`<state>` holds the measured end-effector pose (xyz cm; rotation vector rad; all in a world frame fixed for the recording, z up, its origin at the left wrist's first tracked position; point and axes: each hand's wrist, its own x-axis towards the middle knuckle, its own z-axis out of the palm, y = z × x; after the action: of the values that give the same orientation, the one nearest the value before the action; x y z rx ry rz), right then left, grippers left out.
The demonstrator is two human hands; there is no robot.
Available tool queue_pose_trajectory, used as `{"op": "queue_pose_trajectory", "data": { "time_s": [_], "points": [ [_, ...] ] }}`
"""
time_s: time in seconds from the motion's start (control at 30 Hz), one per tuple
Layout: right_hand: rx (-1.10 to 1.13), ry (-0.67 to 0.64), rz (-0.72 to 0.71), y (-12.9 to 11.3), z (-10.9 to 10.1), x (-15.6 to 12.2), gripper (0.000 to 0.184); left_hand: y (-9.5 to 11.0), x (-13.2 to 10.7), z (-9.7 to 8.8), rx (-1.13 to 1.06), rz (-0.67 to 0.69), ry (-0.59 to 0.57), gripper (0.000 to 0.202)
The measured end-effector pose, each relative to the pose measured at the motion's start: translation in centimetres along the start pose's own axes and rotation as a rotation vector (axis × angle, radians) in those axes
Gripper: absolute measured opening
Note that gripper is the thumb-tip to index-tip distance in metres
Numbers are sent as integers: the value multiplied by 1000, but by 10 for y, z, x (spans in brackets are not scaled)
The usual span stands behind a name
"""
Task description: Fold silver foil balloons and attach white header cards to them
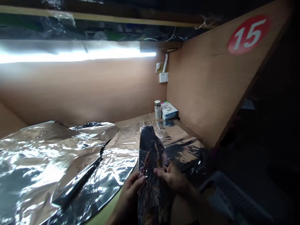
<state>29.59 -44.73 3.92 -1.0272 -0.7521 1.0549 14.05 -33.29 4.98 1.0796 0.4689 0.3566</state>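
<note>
A folded strip of shiny silver foil film (pixel 150 150) stands lengthwise in front of me, its far end resting over the table and its near end running down toward my body. My left hand (pixel 133 186) pinches its left edge, thumb on top. On the right edge, my right hand (pixel 170 175) grips the same film between thumb and fingers. Large crumpled foil sheets (pixel 56 153) spread over the table to the left, and another foil sheet (pixel 185 145) lies beyond my right hand.
A white bottle with a silver cap (pixel 157 111) stands beside a stack of small boxes (pixel 169 111) in the back corner. A wooden side panel marked 15 (pixel 206 78) rises at right. Below it sits a grey plastic basket (pixel 234 193). A wall socket (pixel 163 77) and lit tube (pixel 93 56) are behind.
</note>
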Motion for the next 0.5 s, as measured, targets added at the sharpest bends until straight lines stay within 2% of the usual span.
{"op": "queue_pose_trajectory", "data": {
  "time_s": [0.13,0.23,0.4,0.5],
  "points": [
    [-24,-118,161,2,-1,4,41,12,-2,-21,72,46,50,28],
    [-14,-146,190,7,-1,13,35,15,-3,-37,119,100,35,20],
    [105,-35,174,27,5,41,26,20,-2,-65,310,153,27,12],
    [104,6,190,32,10,50,25,24,-10,-74,333,143,-16,23]
  ]
}}
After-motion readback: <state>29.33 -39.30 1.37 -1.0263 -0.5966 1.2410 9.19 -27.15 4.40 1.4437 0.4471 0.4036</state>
